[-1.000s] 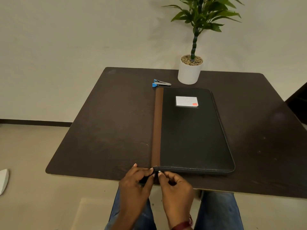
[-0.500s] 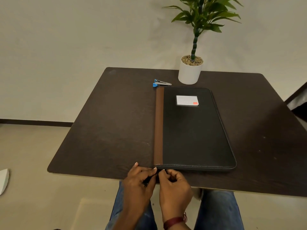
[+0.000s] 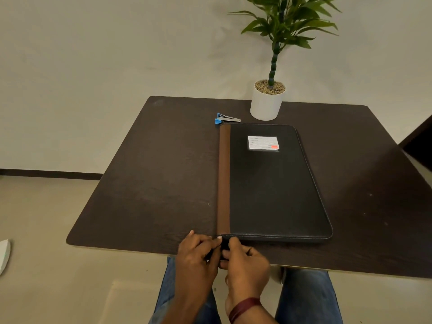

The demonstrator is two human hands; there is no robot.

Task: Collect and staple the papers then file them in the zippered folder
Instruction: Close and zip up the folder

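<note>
Closed zippered folder (image 3: 275,183) flat on table (image 3: 152,183), right of centre, long edges running near to far, near short edge just inside the table's near edge. Black cover, brown strip (image 3: 224,178) down the left long side. White label card (image 3: 263,143) on the cover toward the far end: ruled lines, small red patch (image 3: 274,147) in its near-right corner, any writing too small to read.

Both hands together at the folder's near-left corner, knuckles almost touching. Fingers of the left hand (image 3: 198,256) curled, one fingertip touching the corner at the foot of the brown strip, thumb side pinching a small dark tab (image 3: 224,247) that sticks out there. Fingers of the right hand (image 3: 245,260) curled too, clamped on the same dark tab from the right. Can't tell whether it's a zip pull or part of the cover. Dark red band (image 3: 244,305) on the right wrist.

Blue-and-metal stapler (image 3: 225,118) on the table just beyond the folder's far-left corner; touching or not, can't tell. White pot (image 3: 266,104) with pebbles and a green plant (image 3: 287,22) at the table's far edge, just beyond the folder's far end. Blue jeans (image 3: 304,298) below the near edge. White object (image 3: 3,256) on the floor at far left, cut off by the frame.
</note>
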